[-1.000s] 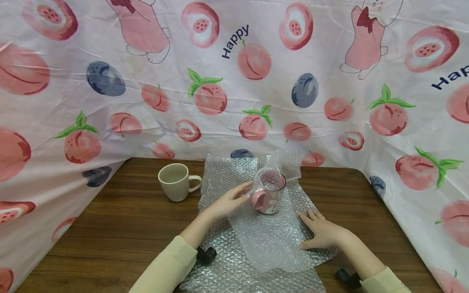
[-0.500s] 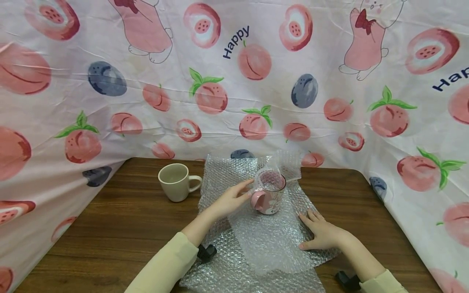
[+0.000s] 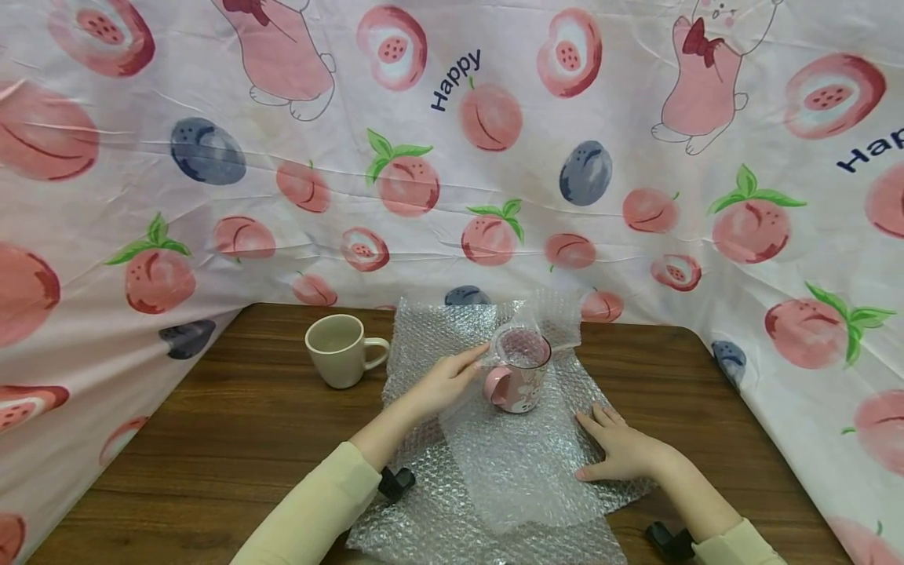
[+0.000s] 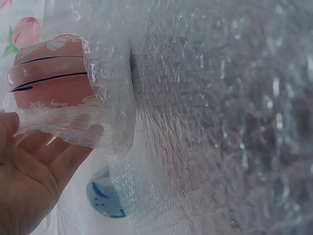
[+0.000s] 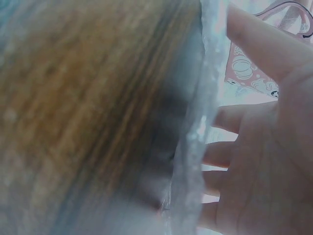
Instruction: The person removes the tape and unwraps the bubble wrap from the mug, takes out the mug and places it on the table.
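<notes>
Where the desk lies before us, we list: bubble wrap; our right hand, fingers spread on it; our left hand, fingers pinching a flap; pink mug, upright on wrap between them.

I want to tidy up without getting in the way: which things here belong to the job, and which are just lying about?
In the job:
- pink mug, standing on the wrap
- bubble wrap, held by the left hand, under the right hand

Apparently just about:
- pale mug, untouched
- patterned cloth, behind the table
</notes>
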Tool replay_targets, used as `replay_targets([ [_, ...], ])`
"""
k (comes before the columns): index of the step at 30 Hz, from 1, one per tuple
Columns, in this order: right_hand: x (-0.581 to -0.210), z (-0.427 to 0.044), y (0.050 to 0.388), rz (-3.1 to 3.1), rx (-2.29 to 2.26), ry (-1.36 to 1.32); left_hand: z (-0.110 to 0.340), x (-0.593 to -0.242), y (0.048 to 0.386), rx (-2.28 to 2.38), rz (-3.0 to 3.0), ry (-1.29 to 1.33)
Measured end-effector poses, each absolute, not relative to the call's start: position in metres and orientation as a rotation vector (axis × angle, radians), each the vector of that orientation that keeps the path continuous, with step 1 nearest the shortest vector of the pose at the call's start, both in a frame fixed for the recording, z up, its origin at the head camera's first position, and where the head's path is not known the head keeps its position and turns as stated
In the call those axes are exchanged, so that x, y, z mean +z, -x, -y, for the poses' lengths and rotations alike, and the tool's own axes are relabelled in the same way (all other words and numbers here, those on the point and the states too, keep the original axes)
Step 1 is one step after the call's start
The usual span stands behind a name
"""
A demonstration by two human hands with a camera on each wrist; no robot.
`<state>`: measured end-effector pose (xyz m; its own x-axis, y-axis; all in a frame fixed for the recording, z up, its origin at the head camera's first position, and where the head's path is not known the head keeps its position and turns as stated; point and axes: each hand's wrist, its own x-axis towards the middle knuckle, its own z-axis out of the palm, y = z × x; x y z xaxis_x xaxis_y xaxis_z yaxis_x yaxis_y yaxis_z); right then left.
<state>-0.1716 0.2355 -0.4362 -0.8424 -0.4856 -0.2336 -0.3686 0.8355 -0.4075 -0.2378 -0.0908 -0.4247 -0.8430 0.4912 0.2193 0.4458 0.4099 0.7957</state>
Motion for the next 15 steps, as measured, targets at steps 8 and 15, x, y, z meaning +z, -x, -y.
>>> replay_targets([
  [8,-0.4365,-0.236,0.1711,-2.694,-0.487,0.645,0.0916,-0.4265,0.241,1.464,-2.604,-0.812],
  [15,-0.4364,-0.2357,0.1704,-2.697,-0.496,0.65,0.0936,-0.4279,0.2404,1.526,-2.574,-0.788],
])
